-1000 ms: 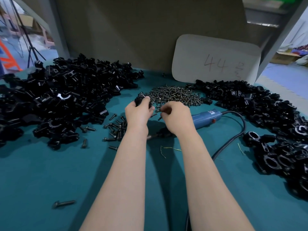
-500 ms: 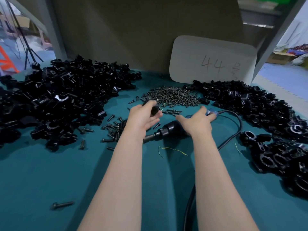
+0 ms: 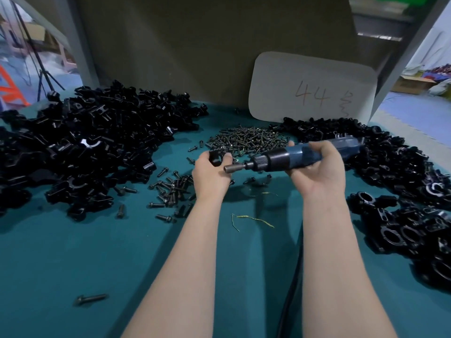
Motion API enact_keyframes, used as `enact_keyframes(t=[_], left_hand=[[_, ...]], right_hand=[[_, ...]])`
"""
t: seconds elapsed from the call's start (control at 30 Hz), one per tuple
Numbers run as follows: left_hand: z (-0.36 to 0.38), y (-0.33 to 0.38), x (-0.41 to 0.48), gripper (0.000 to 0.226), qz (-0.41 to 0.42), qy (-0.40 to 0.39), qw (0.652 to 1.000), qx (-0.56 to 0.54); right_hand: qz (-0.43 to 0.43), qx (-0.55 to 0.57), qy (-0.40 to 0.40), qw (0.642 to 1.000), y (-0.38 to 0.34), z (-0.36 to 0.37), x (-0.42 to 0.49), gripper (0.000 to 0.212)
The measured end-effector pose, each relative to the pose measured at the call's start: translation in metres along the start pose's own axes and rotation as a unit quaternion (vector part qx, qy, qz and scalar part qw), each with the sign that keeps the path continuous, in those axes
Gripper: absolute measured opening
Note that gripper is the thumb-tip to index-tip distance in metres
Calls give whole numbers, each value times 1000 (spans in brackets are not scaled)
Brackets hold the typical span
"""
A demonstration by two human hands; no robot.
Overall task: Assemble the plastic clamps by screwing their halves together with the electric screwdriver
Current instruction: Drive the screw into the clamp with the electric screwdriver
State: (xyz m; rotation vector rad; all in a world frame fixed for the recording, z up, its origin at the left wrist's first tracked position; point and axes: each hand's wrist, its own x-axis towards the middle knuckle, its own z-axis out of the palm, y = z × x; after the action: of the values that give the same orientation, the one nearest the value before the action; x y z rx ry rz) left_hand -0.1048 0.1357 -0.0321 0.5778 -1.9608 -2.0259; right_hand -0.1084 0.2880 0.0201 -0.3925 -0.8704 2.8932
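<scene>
My left hand grips a black plastic clamp with a screw standing in its top, held above the teal table. My right hand grips the blue electric screwdriver lifted off the table, lying almost level. Its metal bit tip points left and sits just below and right of the clamp, close to my left fingers. A heap of dark screws lies right behind both hands.
A big pile of loose black clamp halves fills the left. Assembled black clamps pile along the right. Scattered screws lie left of my left wrist; one screw lies near front. The black cord runs under my right forearm. A grey card leans at the back.
My right hand went from the screw heap to the screwdriver on the table, gripped it and lifted it, bringing its tip toward the clamp. My left hand kept holding the clamp.
</scene>
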Motion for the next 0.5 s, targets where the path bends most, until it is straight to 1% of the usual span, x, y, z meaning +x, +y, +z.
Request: enact_keyframes(t=[0.03,0.07,0.13,0.2,0.3,0.4,0.5], left_hand=[[0,-2,-1,48,36,35,996,69],[0,-4,-3,47,65,64,989,119],[-1,-8,-6,44,95,88,979,158],[-1,-12,-5,41,109,96,972,182],[1,-14,-4,37,120,96,965,211],[2,-14,-5,31,136,94,959,231],[3,-12,-6,38,146,89,952,255]], right_hand=[[-4,24,2,1000,1,-2,-1,23],[-12,46,3,999,2,-4,-1,28],[-41,75,19,996,5,-8,1,42],[-74,105,50,990,5,-10,4,47],[-109,125,72,984,0,-11,5,47],[-115,124,95,981,1,-13,6,39],[-117,127,88,981,5,-12,6,35]])
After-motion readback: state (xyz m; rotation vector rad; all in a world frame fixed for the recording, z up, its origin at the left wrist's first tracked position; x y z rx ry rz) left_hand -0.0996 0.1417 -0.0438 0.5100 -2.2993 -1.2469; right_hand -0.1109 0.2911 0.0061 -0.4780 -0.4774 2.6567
